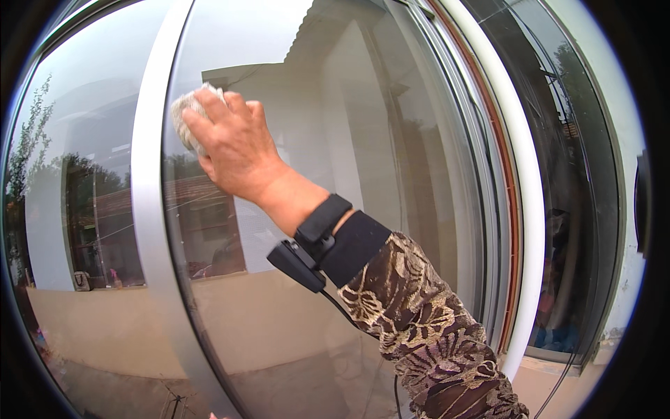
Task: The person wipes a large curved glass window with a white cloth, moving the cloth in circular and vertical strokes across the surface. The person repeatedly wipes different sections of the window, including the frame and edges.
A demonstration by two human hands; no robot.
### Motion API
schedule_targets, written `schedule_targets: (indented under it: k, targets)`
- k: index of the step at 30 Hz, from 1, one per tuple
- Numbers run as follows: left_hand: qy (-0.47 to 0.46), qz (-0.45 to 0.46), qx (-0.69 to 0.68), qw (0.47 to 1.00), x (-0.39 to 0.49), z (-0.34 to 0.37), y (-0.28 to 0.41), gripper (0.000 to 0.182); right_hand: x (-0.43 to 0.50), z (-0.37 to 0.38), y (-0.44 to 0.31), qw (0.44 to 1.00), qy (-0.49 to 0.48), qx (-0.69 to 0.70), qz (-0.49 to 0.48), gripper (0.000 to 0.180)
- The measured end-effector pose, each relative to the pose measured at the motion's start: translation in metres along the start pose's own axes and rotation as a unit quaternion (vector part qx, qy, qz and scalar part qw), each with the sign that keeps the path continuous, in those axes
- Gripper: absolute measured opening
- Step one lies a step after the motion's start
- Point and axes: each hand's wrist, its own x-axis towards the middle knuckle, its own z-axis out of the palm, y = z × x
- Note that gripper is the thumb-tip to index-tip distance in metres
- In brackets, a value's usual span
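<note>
My right hand [235, 141] presses a crumpled, pale grey-beige cloth [187, 118] to a large glass pane [293, 314]. The fingers are bent over the cloth, close to the pane's left edge, beside a silver metal frame upright [152, 209]. A black strap [322, 222] with a small black device circles the wrist, and a cable hangs from it. The sleeve is dark with a tan leaf pattern. Of my left hand, at most a small skin-toned sliver shows at the bottom edge; what it does is hidden.
A second glass pane [89, 220] lies left of the upright. To the right run metal frame tracks, a white vertical pipe [518, 183] and a dark window [581, 209] with cables hanging before it. Walls, a roof and trees show as reflections in the panes.
</note>
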Motion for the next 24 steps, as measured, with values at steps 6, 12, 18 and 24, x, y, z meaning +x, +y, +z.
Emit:
schedule_targets:
  k: [6, 12, 18, 24]
  targets:
    - [-0.009, -0.04, 0.022, 0.999, -0.006, 0.005, -0.008, 0.089, 0.006, 0.0, 0.085, 0.998, 0.008, -0.053, 0.035, 0.052]
    - [0.018, -0.068, 0.03, 0.997, -0.017, 0.017, -0.009, 0.086, -0.029, -0.05, 0.208, 0.978, -0.037, -0.14, 0.147, 0.049]
    - [0.047, -0.066, 0.037, 0.996, -0.026, 0.024, -0.02, 0.086, -0.123, -0.144, 0.321, 0.923, -0.075, -0.28, 0.253, 0.046]
    - [0.045, -0.093, 0.036, 0.994, -0.028, 0.02, -0.023, 0.092, -0.228, -0.232, 0.377, 0.892, -0.12, -0.304, 0.313, 0.048]
